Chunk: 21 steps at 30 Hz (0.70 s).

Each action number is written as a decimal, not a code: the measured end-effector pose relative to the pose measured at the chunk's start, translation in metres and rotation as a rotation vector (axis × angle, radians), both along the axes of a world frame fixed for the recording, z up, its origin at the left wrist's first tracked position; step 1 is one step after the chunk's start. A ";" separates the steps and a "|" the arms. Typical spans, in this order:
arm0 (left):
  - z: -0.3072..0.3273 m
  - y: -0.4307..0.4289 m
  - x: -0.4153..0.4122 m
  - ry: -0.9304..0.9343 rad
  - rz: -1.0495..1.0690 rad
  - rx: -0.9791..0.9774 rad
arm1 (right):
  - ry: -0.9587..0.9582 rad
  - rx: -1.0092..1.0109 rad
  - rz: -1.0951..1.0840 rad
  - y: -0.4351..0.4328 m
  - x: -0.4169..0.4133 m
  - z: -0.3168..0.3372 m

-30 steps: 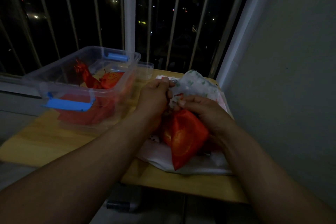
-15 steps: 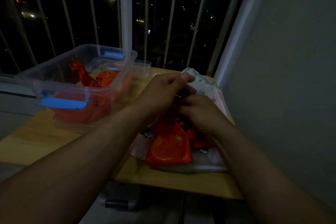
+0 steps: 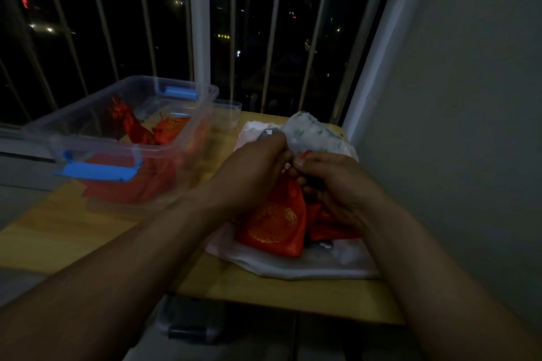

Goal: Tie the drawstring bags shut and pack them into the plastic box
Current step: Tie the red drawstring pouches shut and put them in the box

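Red-and-gold, the drawstring bag (image 3: pixel 272 226) is lying on pale cloths (image 3: pixel 293 268) at the front of the wooden table (image 3: pixel 58 240); I am watching the left hand (image 3: pixel 255 168) and right hand (image 3: pixel 340 184) pinching its neck. Beyond, red bags (image 3: pixel 165 133) are sitting in the plastic box (image 3: pixel 96 142).

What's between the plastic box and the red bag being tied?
Between plastic box and red bag, head view shows only bare tabletop, crossed by the left forearm.

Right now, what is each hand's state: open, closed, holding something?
Left hand: closed, pinching the neck of the red drawstring bag.
Right hand: closed, gripping the same bag's neck.
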<state>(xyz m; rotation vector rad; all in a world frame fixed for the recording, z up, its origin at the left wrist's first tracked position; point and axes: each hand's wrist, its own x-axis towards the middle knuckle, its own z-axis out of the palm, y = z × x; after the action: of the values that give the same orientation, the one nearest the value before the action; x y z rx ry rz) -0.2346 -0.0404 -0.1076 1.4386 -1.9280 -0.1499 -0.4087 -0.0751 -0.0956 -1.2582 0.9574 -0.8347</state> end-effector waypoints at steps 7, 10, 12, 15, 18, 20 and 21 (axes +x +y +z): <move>-0.003 -0.001 0.001 0.113 -0.051 0.169 | 0.193 -0.190 -0.070 -0.001 -0.003 -0.002; -0.003 -0.001 0.005 0.199 -0.080 0.228 | 0.265 -0.292 -0.060 0.000 -0.003 0.000; -0.001 0.000 0.009 0.251 -0.107 0.263 | 0.302 -0.339 -0.049 0.000 -0.004 0.002; 0.001 0.001 0.011 0.240 -0.125 0.288 | 0.314 -0.371 -0.025 0.000 -0.005 0.002; -0.001 0.003 0.011 0.240 -0.142 0.258 | 0.318 -0.395 -0.018 -0.001 -0.006 0.002; -0.001 0.003 0.012 0.245 -0.161 0.240 | 0.305 -0.404 -0.014 -0.002 -0.007 0.002; -0.002 0.003 0.012 0.247 -0.170 0.234 | 0.297 -0.406 -0.005 -0.002 -0.008 0.002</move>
<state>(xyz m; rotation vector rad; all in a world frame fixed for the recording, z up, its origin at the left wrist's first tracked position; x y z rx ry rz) -0.2223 -0.0372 -0.1092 1.3289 -1.8700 -0.6215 -0.4166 -0.0773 -0.0937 -1.7679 1.0573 -0.8893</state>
